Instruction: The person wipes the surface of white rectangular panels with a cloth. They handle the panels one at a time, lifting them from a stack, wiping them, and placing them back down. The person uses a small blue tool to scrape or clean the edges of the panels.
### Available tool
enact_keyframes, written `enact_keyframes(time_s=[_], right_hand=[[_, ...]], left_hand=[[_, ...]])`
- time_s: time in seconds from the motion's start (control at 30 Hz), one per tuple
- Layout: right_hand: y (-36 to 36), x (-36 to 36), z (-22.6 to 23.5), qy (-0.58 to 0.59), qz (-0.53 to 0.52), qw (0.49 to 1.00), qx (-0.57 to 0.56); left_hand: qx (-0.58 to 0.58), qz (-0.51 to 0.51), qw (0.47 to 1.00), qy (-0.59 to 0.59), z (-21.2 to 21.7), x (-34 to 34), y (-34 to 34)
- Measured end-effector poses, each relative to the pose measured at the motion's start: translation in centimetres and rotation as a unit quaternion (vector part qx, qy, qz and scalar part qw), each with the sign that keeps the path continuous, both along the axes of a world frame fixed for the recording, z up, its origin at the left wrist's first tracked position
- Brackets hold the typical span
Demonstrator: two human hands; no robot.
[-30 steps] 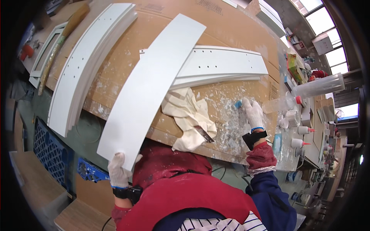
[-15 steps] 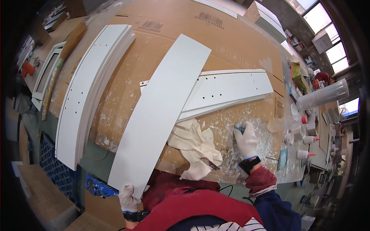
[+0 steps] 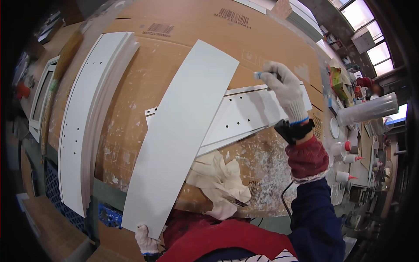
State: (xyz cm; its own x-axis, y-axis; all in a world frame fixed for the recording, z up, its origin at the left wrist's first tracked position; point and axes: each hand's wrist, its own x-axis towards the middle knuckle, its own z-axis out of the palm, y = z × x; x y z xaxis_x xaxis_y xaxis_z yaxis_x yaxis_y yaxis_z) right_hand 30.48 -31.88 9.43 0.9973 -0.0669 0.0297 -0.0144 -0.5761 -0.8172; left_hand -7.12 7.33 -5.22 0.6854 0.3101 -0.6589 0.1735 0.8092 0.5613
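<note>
A long white panel (image 3: 179, 135) slants across the middle, plain face up. My left hand (image 3: 146, 239), in a white knitted glove, grips its near end, fingers partly hidden. Above and right of the panel, my gloved right hand (image 3: 286, 91) is raised and pinches a small blue-and-clear piece (image 3: 257, 75) whose kind I cannot make out. Beneath that hand and partly under the long panel lie white drilled boards (image 3: 244, 109), stacked. A crumpled cream cloth (image 3: 218, 179) rests on the cardboard beside the panel's near part.
Cardboard sheet (image 3: 174, 48), spotted with white paint, covers the table. A stack of drilled white boards (image 3: 83, 122) stands at left, beside a long brush (image 3: 61, 74). Red-tipped bottles (image 3: 342, 176) and a clear plastic cylinder (image 3: 369, 109) are at right. A blue crate (image 3: 65, 196) is below left.
My right hand has risen from the paint-spotted cardboard up and away, carrying the small blue piece over the drilled boards. My left hand still holds the panel's near end.
</note>
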Motion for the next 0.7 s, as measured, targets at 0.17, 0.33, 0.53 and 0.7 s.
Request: enact_keyframes(time_s=[0.17,0.33,0.53,0.7], right_hand=[[1.3,4.7,0.2,-0.087,0.046,0.992,-0.075],[2.0,6.7,-1.0,-0.095,0.085,0.98,-0.156],[0.8,6.5,-1.3,-0.063,0.017,0.991,-0.119],[0.9,6.9,-2.6,-0.147,0.094,0.965,-0.197]], left_hand=[[0.074,-0.086,0.993,0.025,-1.0,-1.4,1.0],[0.059,-0.056,0.997,0.016,-0.9,-2.1,0.8],[0.034,-0.065,0.997,0.01,-0.9,-1.2,1.5],[0.062,-0.057,0.996,0.0,-1.8,-2.9,1.6]])
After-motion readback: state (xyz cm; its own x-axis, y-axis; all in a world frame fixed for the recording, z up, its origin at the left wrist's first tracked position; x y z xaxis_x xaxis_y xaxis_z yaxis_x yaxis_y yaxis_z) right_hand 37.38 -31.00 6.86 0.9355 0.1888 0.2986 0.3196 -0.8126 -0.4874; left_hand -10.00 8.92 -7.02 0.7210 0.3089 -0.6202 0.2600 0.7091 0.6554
